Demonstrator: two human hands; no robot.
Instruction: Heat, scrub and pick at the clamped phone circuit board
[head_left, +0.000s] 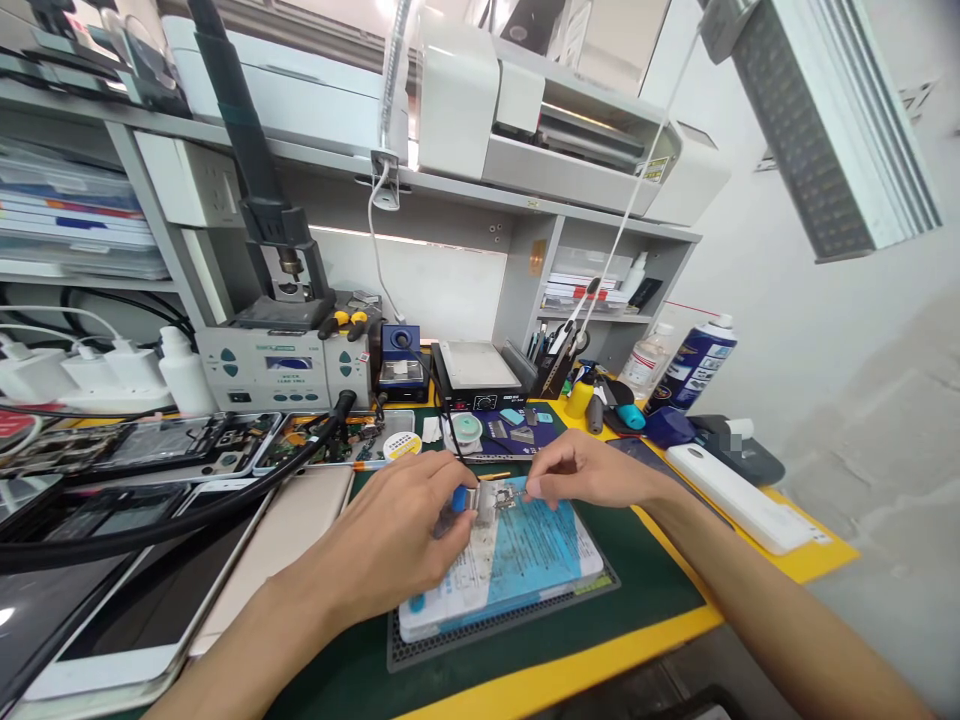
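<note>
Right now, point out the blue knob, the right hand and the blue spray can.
Blue knob (459,498): head view, on its exposed side.
Right hand (594,472): head view, on the middle of the hand.
Blue spray can (693,366): head view, on the printed body below its cap.

The grey station (285,372) reads "LEAD FREE" in front.

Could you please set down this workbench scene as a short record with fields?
Left hand: left hand grips a small metal fixture at its blue knob
Right hand: right hand, fingertips pinched at the fixture's right side; any tiny piece held is unclear
Under the fixture: blue-and-white printed block
Mat: green, yellow-edged bench beneath
Behind: grey control unit, yellow-handled pliers on top
Far right: blue spray can, upright
</note>
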